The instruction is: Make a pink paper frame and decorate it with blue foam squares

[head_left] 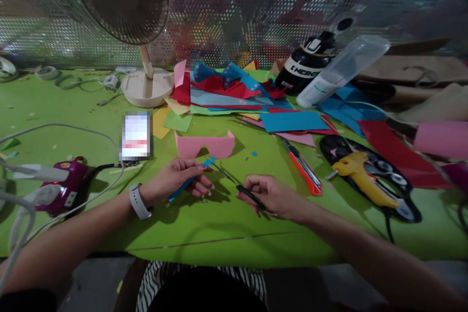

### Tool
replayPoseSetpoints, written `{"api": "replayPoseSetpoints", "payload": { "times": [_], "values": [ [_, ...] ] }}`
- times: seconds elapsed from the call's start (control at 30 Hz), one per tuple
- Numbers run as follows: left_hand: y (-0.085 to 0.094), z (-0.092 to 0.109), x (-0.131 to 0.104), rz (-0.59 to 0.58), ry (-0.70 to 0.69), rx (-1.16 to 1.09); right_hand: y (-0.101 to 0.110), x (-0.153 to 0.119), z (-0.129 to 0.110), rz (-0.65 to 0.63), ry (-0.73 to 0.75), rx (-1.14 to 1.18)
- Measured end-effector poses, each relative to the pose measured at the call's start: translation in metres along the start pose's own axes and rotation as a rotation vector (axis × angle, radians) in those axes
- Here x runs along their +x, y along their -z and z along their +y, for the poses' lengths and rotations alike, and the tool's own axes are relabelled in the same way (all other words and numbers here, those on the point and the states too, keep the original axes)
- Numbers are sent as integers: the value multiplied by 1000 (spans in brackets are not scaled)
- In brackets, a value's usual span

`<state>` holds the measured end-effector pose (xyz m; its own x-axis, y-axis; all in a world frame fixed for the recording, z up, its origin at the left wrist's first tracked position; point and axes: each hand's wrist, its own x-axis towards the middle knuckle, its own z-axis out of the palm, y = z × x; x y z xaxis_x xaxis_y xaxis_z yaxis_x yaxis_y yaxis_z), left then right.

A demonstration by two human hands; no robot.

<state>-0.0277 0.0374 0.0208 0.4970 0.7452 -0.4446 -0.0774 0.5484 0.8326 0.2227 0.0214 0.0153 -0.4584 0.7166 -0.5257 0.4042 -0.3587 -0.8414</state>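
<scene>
Between the thumb and fingers of my left hand (183, 178) is a narrow blue paper strip (180, 191), its upper end poking out past the fingertips. My right hand (268, 195) grips scissors (250, 196) by their black handles, and the blades point up and left to the strip's tip. Whether the blades are parted is too small to tell. Just beyond my hands stands a pink paper glasses shape (186, 147) with folded side arms. Small blue scraps (254, 154) lie to its right.
An orange utility knife (305, 173) and a yellow glue gun (365, 180) lie to the right. Coloured paper (292, 121) is piled at the back, near a black bottle (305, 66) and a fan (146, 90). A phone (136, 135) and a purple power strip (68, 187) with cables are at left.
</scene>
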Motion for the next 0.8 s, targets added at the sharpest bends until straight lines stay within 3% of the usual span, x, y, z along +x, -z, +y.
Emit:
{"api": "replayPoseSetpoints", "payload": {
  "times": [0.4,0.8],
  "values": [
    [2,-5,2,5,-82,-133,2,-3,-7,-91,-27,39],
    [1,-7,3,-41,-124,-69,-4,-4,-6,-61,1,37]
  ]
}}
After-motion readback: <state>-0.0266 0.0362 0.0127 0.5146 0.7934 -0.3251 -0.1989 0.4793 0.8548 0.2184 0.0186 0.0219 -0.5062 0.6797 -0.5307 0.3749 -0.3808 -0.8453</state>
